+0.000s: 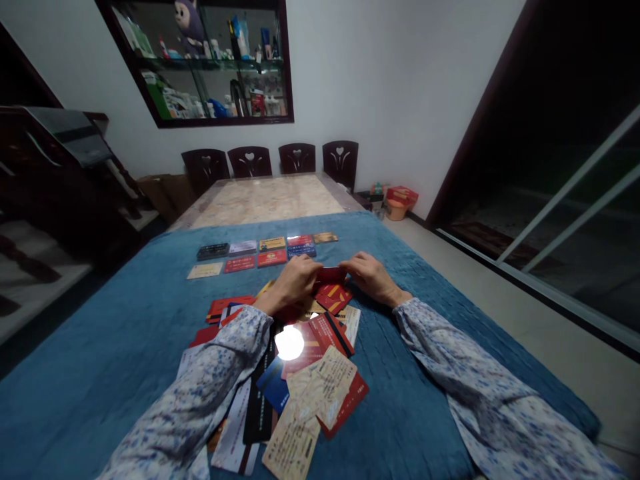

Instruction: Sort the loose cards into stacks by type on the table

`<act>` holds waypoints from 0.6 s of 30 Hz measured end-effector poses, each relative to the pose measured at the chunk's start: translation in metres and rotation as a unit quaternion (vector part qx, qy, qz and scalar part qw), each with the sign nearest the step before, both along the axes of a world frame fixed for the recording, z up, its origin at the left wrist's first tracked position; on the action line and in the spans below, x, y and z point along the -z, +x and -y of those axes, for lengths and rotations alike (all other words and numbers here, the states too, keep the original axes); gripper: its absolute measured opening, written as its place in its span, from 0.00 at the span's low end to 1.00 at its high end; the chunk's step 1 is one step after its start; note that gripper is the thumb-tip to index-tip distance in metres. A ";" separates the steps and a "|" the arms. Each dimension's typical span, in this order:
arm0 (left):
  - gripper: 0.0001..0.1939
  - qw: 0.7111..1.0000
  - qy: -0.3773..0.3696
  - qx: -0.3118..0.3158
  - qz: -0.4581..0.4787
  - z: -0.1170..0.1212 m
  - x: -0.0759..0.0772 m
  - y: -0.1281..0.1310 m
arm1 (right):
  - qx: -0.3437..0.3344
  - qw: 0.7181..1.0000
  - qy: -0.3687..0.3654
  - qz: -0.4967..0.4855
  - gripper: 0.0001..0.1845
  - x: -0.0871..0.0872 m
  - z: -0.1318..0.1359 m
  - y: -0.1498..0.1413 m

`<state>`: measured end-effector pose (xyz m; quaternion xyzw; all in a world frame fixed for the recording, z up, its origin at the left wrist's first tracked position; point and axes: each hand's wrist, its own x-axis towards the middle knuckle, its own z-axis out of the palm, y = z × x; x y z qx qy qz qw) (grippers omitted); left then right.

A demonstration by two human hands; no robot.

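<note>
Between my two hands a dark red card (332,274) is held up by its short ends. My left hand (296,279) pinches its left end, and my right hand (369,272) pinches the right end. Below them spreads a loose pile of plastic cards: a red card with yellow marks (334,297), a beige patterned card (294,433), a blue card (276,385) and a black card (260,407). A bright glare hides part of a red card. Beyond my hands, several cards lie in rows, among them a red card (272,257) and a pale yellow card (205,271).
A blue cloth (125,333) covers the near part of the marble-topped table (270,197). Several dark chairs (297,159) stand at the far end. A red bag and orange bucket (397,210) sit on the floor at the right, near a sliding door.
</note>
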<state>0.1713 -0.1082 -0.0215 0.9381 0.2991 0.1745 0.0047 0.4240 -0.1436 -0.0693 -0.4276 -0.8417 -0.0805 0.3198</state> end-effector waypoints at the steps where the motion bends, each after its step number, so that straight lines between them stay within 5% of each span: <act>1: 0.14 1.000 0.001 -0.003 0.002 -0.001 0.002 0.000 | 0.002 1.000 -0.001 -0.003 0.18 0.000 0.000 -0.001; 18: 0.28 0.998 -0.016 -0.060 -0.028 0.004 0.009 0.004 | 0.067 0.996 -0.045 0.046 0.22 0.007 -0.001 -0.009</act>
